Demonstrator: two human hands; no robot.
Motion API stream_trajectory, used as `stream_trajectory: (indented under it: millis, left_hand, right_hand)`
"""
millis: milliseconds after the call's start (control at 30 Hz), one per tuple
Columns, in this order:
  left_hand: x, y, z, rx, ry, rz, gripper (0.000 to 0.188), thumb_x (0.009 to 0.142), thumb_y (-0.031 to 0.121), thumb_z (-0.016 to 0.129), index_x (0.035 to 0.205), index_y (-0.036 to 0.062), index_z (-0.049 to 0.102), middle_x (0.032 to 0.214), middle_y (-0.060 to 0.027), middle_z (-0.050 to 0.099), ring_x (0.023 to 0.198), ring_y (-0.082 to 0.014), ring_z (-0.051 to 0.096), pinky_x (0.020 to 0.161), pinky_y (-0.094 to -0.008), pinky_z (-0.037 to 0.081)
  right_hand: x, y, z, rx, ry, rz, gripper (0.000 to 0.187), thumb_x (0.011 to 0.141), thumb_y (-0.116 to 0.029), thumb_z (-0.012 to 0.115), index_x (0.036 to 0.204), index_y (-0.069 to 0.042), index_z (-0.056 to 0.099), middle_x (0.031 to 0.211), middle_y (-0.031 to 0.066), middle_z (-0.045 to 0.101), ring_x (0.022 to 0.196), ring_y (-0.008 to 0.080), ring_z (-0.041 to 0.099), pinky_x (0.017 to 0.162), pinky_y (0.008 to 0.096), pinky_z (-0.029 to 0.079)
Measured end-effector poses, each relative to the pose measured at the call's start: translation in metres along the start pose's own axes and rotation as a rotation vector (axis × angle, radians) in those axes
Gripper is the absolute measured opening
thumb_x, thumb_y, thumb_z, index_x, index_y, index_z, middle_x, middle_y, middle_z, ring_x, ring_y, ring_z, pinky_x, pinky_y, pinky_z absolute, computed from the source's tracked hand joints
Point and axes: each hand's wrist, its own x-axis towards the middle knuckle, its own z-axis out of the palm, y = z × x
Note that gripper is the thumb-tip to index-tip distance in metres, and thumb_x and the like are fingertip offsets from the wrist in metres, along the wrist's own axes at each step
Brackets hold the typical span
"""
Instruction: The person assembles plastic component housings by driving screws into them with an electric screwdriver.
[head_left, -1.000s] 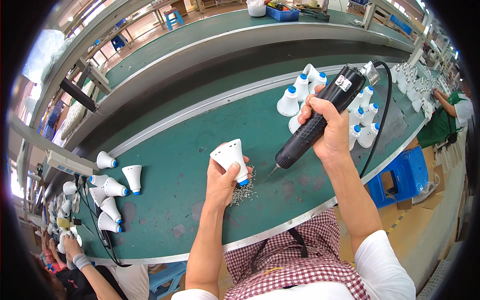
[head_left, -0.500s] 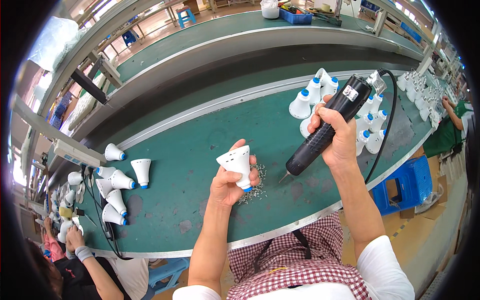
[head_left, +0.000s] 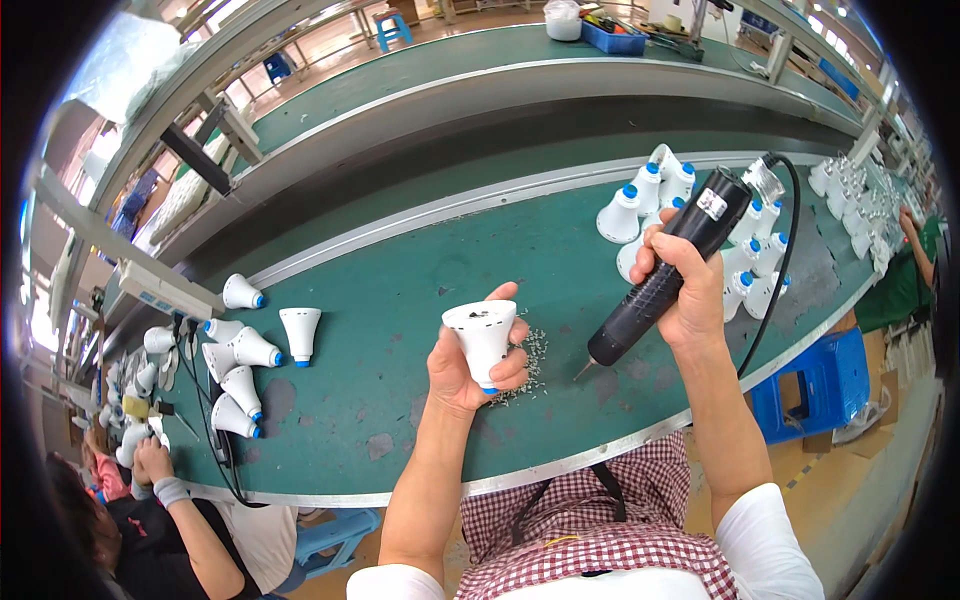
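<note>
My left hand [head_left: 462, 375] is closed round a white cone-shaped lamp housing [head_left: 487, 345], its wide end up and its blue tip down; dark parts show inside the wide end. In my right hand [head_left: 688, 290] is a black electric screwdriver [head_left: 655, 295], tilted so its thin bit [head_left: 583, 371] points down and left, apart from the housing. Just right of and behind my left hand, a scatter of small screws [head_left: 536, 362] lies on the green bench. A cable runs from the screwdriver's upper end.
Several similar housings [head_left: 256, 347] lie at the left, and another group [head_left: 618, 216] stands behind my right hand. More housings [head_left: 850, 200] line the far right. A blue stool [head_left: 815, 385] stands below the bench's right edge. Co-workers' hands [head_left: 153, 460] show at the far left and far right.
The housing in my left hand has tipped so that its wide end now faces up more toward me. The whole scene has shifted slightly right and down; both hands keep their holds.
</note>
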Motion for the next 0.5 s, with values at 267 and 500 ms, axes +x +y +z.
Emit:
stream_trajectory:
  millis: [267, 500]
  left_hand:
    - [-0.002, 0.003, 0.003, -0.188, 0.106, -0.052, 0.073, 0.082, 0.063, 0.029, 0.123, 0.0036, 0.037, 0.088, -0.0154, 0.049, 0.044, -0.0135, 0.04, 0.04, -0.0255, 0.031]
    - [-0.003, 0.001, 0.003, -0.173, 0.153, -0.025, 0.069, 0.084, 0.063, 0.024, 0.121, 0.0076, 0.042, 0.086, -0.0152, 0.051, 0.044, -0.0144, 0.039, 0.041, -0.0269, 0.03]
  right_hand:
    - [-0.01, 0.011, -0.01, 0.029, 0.055, 0.11, 0.033, 0.07, -0.003, 0.059, 0.098, -0.001, 0.041, 0.072, 0.0081, 0.05, 0.058, 0.0158, 0.052, 0.052, 0.0296, 0.045]
    - [-0.015, 0.017, -0.014, 0.049, 0.078, 0.172, 0.035, 0.07, -0.003, 0.06, 0.099, -0.003, 0.041, 0.074, 0.0081, 0.051, 0.058, 0.016, 0.052, 0.052, 0.0306, 0.045]
